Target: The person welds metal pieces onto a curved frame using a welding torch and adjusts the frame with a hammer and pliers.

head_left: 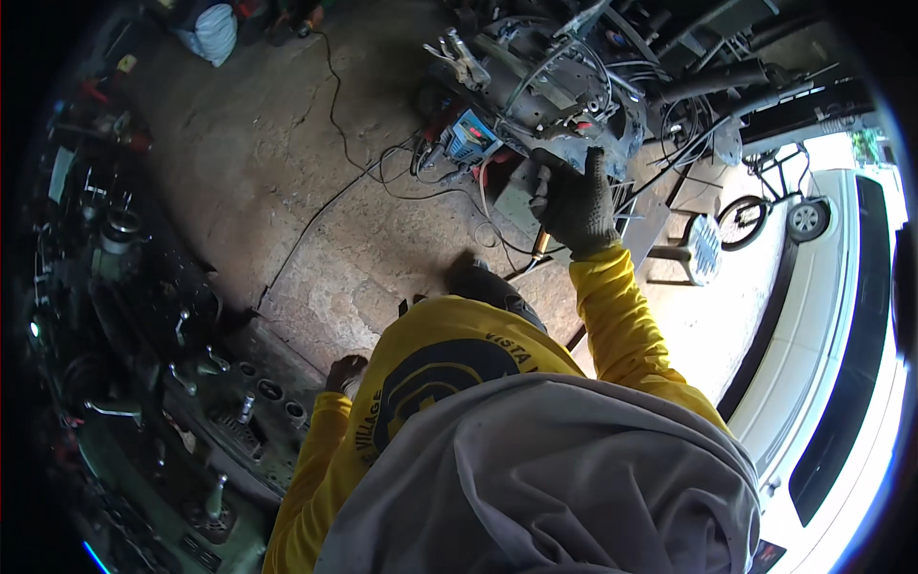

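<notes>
My right hand (579,209), in a grey knit glove, reaches over the near edge of a cluttered metal workbench (612,153). Its fingers are spread apart, and I see nothing held in them. Just below that hand is a slim orange-handled tool (541,243). A blue and red welding machine (470,140) with a lit red display stands to its left, with cables running from it. Locking pliers (459,59) rest farther back on the bench. My left hand (346,372) hangs low beside my body, near the machine at the left; its fingers are too dark and small to read.
A large green lathe-like machine (191,411) with several levers fills the left side. Black cable (330,206) crosses the concrete floor. To the right are a stool (703,251), a bicycle wheel (743,222) and a white vehicle (813,316). A white sack (215,34) lies far back.
</notes>
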The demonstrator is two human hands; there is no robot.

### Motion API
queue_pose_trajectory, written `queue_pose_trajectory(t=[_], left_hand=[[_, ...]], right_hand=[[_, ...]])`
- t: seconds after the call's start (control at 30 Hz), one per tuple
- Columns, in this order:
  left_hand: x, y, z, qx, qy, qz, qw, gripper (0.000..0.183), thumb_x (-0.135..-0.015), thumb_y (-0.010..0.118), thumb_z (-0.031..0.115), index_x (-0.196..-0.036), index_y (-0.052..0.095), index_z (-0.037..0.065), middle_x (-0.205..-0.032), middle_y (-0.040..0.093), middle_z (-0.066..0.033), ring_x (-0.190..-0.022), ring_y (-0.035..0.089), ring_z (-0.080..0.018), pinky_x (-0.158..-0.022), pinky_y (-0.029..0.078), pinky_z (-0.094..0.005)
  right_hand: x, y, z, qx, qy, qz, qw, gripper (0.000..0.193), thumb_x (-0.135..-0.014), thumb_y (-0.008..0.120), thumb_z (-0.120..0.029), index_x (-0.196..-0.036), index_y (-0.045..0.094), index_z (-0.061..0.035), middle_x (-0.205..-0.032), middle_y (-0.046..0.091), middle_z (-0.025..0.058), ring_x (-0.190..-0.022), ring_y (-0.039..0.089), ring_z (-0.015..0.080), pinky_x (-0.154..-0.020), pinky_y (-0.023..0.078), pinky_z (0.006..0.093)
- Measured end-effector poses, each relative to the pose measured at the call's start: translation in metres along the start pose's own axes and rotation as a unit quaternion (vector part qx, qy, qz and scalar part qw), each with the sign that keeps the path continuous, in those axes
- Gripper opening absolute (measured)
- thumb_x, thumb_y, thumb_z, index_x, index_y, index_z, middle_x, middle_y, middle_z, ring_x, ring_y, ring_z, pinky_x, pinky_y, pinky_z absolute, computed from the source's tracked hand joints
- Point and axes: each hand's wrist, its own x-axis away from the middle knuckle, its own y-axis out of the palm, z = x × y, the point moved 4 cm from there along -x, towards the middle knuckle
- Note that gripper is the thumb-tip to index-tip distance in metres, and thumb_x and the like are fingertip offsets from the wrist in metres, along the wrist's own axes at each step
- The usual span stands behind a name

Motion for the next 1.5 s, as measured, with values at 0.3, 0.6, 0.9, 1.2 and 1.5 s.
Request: queue_pose_trajectory(t=[0.3, 0.6, 0.9, 1.2, 1.5], left_hand=[[-0.193, -0.298, 0.090, 0.260, -0.048, 0.095, 0.960, 0.033, -0.096, 0.063, 0.028, -0.116, 0.069, 0.004, -0.110, 0.073, -0.0162, -0.105, 0.069, -0.0351, -0.094, 0.053, -0.0438], [-0.317, -0.513, 0.278, 0.220, 0.459, 0.241, 0.826, 0.049, -0.093, 0.069, 0.029, -0.133, 0.058, 0.003, -0.129, 0.062, -0.0171, -0.113, 0.063, -0.0352, -0.097, 0.051, -0.0431], [-0.343, -0.529, 0.312, 0.270, 0.551, 0.213, 0.760, 0.074, -0.090, 0.072, 0.040, -0.146, 0.046, -0.001, -0.144, 0.052, -0.0216, -0.129, 0.052, -0.0388, -0.110, 0.040, -0.0465], [-0.359, -0.527, 0.309, 0.251, 0.555, 0.192, 0.770, 0.070, -0.090, 0.073, 0.035, -0.146, 0.047, 0.002, -0.140, 0.057, -0.0141, -0.126, 0.055, -0.0330, -0.107, 0.041, -0.0429], [-0.371, -0.534, 0.322, 0.269, 0.530, 0.204, 0.778, 0.060, -0.088, 0.073, 0.036, -0.140, 0.056, 0.010, -0.131, 0.062, -0.0126, -0.121, 0.058, -0.0338, -0.104, 0.044, -0.0470]], right_hand=[[-0.004, 0.004, -0.021, -0.098, 0.022, 0.078, 0.992, 0.084, -0.093, 0.046, -0.075, -0.119, 0.065, 0.0030, -0.091, 0.072, 0.0089, -0.070, 0.068, 0.0195, -0.066, 0.057, 0.0321], [-0.013, 0.033, -0.021, -0.153, -0.046, 0.102, 0.982, 0.052, -0.098, 0.057, -0.056, -0.111, 0.067, -0.0060, -0.082, 0.068, -0.0016, -0.073, 0.068, 0.0124, -0.065, 0.054, 0.0263], [-0.021, 0.060, -0.023, -0.017, -0.212, 0.221, 0.952, 0.068, -0.101, 0.046, -0.061, -0.134, 0.056, -0.0022, -0.130, 0.064, 0.0151, -0.120, 0.062, 0.0275, -0.105, 0.048, 0.0422], [-0.012, 0.066, -0.025, 0.437, -0.308, 0.272, 0.800, 0.043, -0.106, 0.050, -0.034, -0.138, 0.049, -0.0050, -0.115, 0.065, 0.0091, -0.099, 0.065, 0.0178, -0.087, 0.056, 0.0327], [-0.006, 0.068, -0.047, 0.304, -0.154, 0.261, 0.903, 0.039, -0.106, 0.050, -0.017, -0.143, 0.045, -0.0065, -0.123, 0.064, 0.0084, -0.102, 0.066, 0.0172, -0.085, 0.057, 0.0300]])
